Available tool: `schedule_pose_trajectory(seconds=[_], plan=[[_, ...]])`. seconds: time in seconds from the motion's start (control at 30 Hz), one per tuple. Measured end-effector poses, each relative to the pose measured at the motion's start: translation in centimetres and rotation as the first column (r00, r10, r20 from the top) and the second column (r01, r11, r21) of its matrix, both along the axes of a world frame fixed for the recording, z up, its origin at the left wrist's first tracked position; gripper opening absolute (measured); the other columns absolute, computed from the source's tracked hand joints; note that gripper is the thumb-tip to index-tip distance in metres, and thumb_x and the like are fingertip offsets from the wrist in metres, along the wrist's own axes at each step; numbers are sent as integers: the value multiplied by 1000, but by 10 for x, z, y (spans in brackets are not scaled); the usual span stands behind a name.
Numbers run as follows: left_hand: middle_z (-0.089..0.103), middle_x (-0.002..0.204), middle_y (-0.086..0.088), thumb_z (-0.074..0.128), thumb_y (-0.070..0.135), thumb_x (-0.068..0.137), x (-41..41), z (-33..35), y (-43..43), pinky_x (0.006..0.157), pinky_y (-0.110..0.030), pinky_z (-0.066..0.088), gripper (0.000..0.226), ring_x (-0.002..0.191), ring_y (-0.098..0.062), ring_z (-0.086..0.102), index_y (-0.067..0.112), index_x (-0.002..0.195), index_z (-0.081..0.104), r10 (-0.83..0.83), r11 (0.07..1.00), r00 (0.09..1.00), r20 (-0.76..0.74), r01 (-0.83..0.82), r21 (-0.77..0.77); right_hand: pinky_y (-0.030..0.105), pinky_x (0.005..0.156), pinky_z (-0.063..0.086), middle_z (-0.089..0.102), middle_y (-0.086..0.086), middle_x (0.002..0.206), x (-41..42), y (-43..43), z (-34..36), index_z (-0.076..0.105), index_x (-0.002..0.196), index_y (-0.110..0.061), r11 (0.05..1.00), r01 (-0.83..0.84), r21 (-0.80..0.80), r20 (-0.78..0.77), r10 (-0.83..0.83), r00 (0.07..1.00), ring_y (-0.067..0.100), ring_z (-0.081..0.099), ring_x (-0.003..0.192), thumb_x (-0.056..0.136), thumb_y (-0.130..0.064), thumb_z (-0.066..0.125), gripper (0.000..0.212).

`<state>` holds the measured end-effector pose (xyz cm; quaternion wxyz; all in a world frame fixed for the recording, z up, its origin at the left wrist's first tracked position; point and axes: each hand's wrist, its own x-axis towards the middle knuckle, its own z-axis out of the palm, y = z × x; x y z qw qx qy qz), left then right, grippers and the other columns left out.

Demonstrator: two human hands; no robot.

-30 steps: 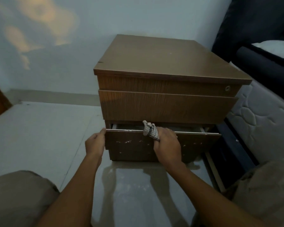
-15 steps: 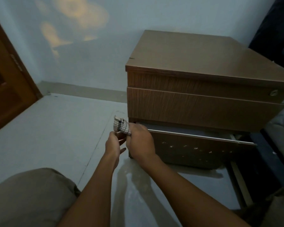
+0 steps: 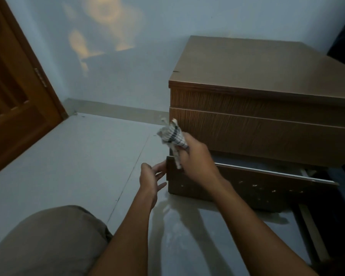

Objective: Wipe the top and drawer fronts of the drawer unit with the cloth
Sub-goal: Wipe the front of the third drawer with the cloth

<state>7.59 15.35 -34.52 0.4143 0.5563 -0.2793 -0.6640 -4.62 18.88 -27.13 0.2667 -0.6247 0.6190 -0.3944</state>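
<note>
A brown wooden drawer unit (image 3: 257,72) stands against the wall at the right. Its bottom drawer (image 3: 257,186) is pulled partly out and sits askew. My right hand (image 3: 195,158) grips a bunched white checked cloth (image 3: 172,136) at the drawer front's top left corner, the cloth sticking up above my fist. My left hand (image 3: 150,178) is just left of that corner with its fingers spread, fingertips close to the drawer's left edge and holding nothing.
A wooden door (image 3: 14,92) stands at the far left. The pale floor (image 3: 78,156) stretches between the door and the unit. My knee (image 3: 48,242) fills the lower left. A dark gap lies to the right of the unit.
My view has swung left. My right hand carried the cloth from the middle of the drawer's top edge to its left corner. My left hand came off the drawer edge and spread its fingers.
</note>
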Motion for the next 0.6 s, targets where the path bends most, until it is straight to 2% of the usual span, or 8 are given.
schedule_pose_trajectory(seconds=[0.13, 0.27, 0.37, 0.43, 0.53, 0.6], plan=[[69, 108, -4, 12, 28, 96, 0, 2, 2, 107, -52, 38, 60, 115, -22, 57, 17, 92, 71, -32, 999, 999, 22, 32, -12, 28, 76, 48, 62, -11, 111, -30, 8, -9, 52, 129, -31, 990, 143, -20, -259, -143, 955, 6, 57, 93, 97, -21, 52, 34], [68, 111, -3, 12, 28, 95, 0, 2, 3, 108, -52, 37, 60, 116, -20, 56, 18, 99, 70, -59, 998, 998, 16, 60, -27, 33, 78, 48, 65, -3, 109, -21, 4, -32, 57, 124, -28, 984, 169, 55, -421, -131, 898, 14, 58, 94, 95, -20, 54, 30], [66, 114, -3, 14, 28, 94, 0, 2, 3, 109, -54, 37, 57, 116, -20, 56, 16, 107, 68, -60, 998, 998, 3, 60, -21, 30, 75, 45, 65, 0, 108, 1, -7, -43, 58, 123, -23, 985, 171, -18, -401, -164, 901, 17, 58, 96, 94, -17, 53, 29], [66, 118, -5, 16, 27, 94, 1, 2, 2, 108, -54, 38, 53, 116, -21, 57, 14, 105, 67, -49, 999, 999, -8, 49, -17, 33, 75, 49, 66, 0, 103, 16, -15, -43, 59, 116, -21, 990, 138, -21, -394, -135, 909, 18, 58, 93, 94, -16, 51, 24], [63, 126, -10, 18, 28, 98, 0, 2, 1, 104, -56, 42, 50, 116, -26, 58, 8, 118, 60, -1, 1000, 1000, -27, 1, -9, 42, 77, 53, 67, 4, 100, 32, -28, -39, 59, 112, -20, 998, 35, 51, -352, -15, 936, 23, 61, 91, 93, -17, 51, 21], [63, 124, -10, 21, 35, 102, 0, 2, 0, 102, -54, 44, 50, 117, -27, 58, 11, 126, 57, 18, 1000, 999, -27, -19, -6, 41, 80, 54, 69, 5, 103, 36, -31, -31, 60, 115, -20, 989, -101, 105, -215, 122, 969, 23, 63, 93, 94, -18, 51, 23]])
